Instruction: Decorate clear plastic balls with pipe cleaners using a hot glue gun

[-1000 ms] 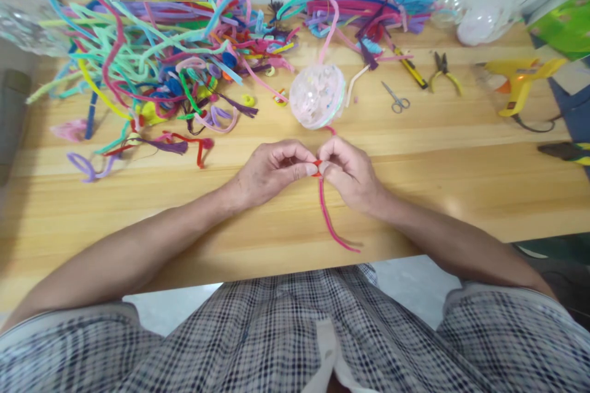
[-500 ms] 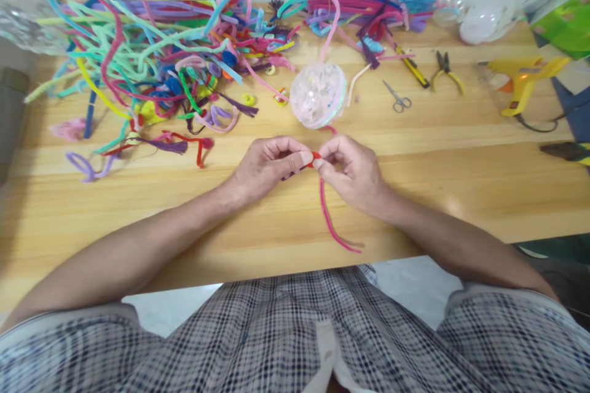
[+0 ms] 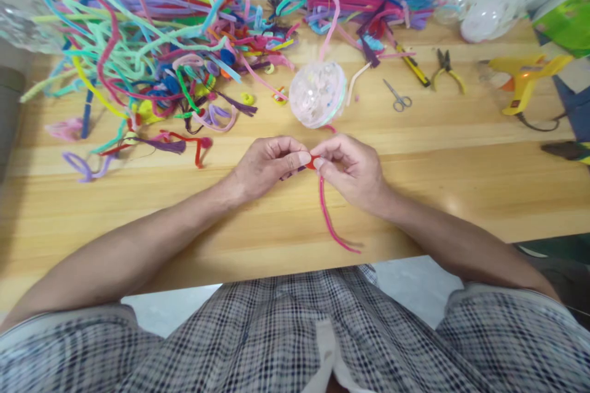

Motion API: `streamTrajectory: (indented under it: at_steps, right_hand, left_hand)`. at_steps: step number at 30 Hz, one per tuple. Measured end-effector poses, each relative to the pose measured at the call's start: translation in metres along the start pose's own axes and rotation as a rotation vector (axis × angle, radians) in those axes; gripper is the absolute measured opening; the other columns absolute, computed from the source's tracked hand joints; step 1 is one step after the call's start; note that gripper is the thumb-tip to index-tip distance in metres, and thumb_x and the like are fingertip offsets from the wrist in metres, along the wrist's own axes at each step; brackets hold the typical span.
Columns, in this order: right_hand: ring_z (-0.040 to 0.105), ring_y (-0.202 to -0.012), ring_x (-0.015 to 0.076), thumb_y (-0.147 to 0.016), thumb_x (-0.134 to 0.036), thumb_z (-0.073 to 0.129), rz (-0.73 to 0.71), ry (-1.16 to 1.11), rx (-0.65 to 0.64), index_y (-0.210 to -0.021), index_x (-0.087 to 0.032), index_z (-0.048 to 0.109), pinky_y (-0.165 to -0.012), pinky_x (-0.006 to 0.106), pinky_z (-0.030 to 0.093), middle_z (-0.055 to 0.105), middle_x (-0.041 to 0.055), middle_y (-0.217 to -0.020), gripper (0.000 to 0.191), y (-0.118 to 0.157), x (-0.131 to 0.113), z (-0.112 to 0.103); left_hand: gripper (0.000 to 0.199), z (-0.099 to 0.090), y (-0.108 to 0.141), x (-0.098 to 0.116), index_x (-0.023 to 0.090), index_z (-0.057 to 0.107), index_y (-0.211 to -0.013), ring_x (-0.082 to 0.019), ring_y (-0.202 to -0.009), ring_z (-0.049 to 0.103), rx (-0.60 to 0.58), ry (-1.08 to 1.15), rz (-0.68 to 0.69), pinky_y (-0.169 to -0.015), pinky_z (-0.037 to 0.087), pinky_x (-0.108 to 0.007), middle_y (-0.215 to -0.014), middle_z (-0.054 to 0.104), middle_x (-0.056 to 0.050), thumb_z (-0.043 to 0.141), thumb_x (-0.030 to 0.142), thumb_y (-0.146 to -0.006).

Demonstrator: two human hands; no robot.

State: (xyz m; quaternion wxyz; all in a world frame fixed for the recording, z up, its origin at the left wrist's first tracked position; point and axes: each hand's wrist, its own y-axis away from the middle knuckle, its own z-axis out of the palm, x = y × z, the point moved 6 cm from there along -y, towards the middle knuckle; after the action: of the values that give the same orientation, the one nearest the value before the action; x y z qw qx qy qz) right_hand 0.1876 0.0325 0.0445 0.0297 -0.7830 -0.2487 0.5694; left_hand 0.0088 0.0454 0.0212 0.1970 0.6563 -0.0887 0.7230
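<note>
Between the fingertips of my left hand (image 3: 276, 166) and my right hand (image 3: 350, 169) is a small red piece (image 3: 311, 163), probably bent pipe cleaner; its shape is mostly covered. Both hands are closed in a pinch on it, close together. A bit of dark purple shows beneath my left fingers. Under my right hand lies a magenta pipe cleaner (image 3: 326, 215), its tail curving toward the table's front edge. Just beyond my hands rests a clear plastic ball (image 3: 317, 95) with pink pipe cleaners around it.
A tangle of colored pipe cleaners (image 3: 147, 49) covers the back left, with another bundle (image 3: 369, 3) at the back centre. Small scissors (image 3: 397, 97), a yellow cutter knife (image 3: 415, 67), pliers (image 3: 446, 70) and a yellow glue gun (image 3: 520, 77) lie to the right.
My fingers have shifted slightly around the red piece, and my right index finger reaches a little further left. The things on the table stay as they were.
</note>
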Motion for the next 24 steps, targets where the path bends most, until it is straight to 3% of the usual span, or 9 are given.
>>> streamTrajectory:
  at_steps: [3,9,15,20,24]
  right_hand:
    - [0.067,-0.074,0.0143,-0.099,-0.019,0.071,-0.046,0.045,0.011,-0.103,-0.024,0.075,-0.068,0.029,0.053,0.073,-0.0014,-0.084,0.007,0.001,-0.003,-0.001]
    - [0.072,-0.078,0.0145,-0.104,-0.028,0.073,0.063,-0.133,0.009,-0.109,-0.024,0.073,-0.07,0.029,0.058,0.077,-0.0001,-0.09,0.007,0.001,0.006,0.004]
    - [0.073,-0.076,0.0134,-0.104,-0.035,0.077,0.166,-0.286,0.0,-0.106,-0.024,0.072,-0.074,0.029,0.061,0.079,-0.0005,-0.092,0.012,0.0,0.01,0.007]
    - [0.069,-0.072,0.0142,-0.103,-0.039,0.077,0.181,-0.198,0.017,-0.096,-0.024,0.067,-0.068,0.029,0.056,0.073,-0.002,-0.081,0.019,0.001,0.007,0.006]
    - [0.068,-0.071,0.0137,-0.106,-0.041,0.074,0.155,-0.174,0.034,-0.099,-0.025,0.066,-0.067,0.029,0.055,0.072,-0.0023,-0.082,0.02,0.001,0.005,0.004]
  left_hand:
    - [0.061,0.001,0.001,0.001,0.015,0.081,-0.084,-0.009,-0.062,0.055,-0.011,0.019,-0.019,-0.06,0.047,-0.021,-0.07,0.067,0.0,0.102,0.072,-0.077]
    - [0.057,0.0,-0.001,0.002,0.016,0.081,-0.088,-0.009,-0.059,0.053,-0.032,0.023,-0.024,-0.055,0.044,-0.021,-0.069,0.067,0.001,0.105,0.067,-0.075]
    - [0.052,0.001,0.002,0.008,0.016,0.083,-0.089,-0.011,-0.067,0.063,-0.002,-0.074,0.101,-0.066,0.053,-0.024,-0.077,0.077,-0.001,0.102,0.064,-0.081]
    - [0.042,0.006,0.009,0.013,0.016,0.084,-0.087,-0.014,-0.074,0.071,0.06,-0.144,0.178,-0.074,0.058,-0.026,-0.083,0.083,-0.004,0.098,0.056,-0.089]
    - [0.045,0.007,0.009,0.011,0.017,0.084,-0.089,-0.012,-0.07,0.067,0.073,-0.095,0.146,-0.07,0.057,-0.025,-0.083,0.082,-0.003,0.099,0.059,-0.086]
